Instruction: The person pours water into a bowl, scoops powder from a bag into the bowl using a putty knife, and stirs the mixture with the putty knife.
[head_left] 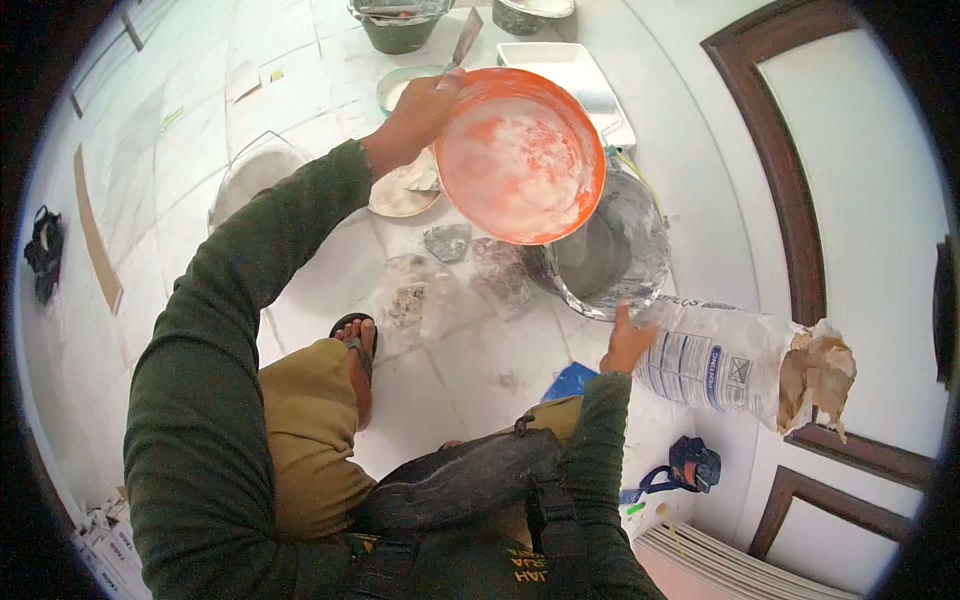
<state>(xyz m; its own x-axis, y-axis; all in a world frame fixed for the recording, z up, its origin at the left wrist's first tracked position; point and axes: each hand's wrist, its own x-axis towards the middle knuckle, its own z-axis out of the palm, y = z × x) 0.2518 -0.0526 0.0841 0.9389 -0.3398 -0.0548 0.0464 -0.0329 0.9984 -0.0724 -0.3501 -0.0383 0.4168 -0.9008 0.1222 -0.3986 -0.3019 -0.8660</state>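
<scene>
L hand (415, 115) clamps orange bowl (590, 125), apparently near-empty w/ powder residue (505, 175) left, partly masking bucket (643, 240), fill lvl unclear; R hand (627, 342) at bucket rim, grip indeterminable.

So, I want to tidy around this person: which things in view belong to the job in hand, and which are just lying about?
Apparently part of the job:
orange bowl, in the left hand
putty knife, at the same hand
bucket, by the right hand
printed sack, beside the bucket

Probably just lying about:
flat brown strip
dark blue bag
black bundle
</scene>
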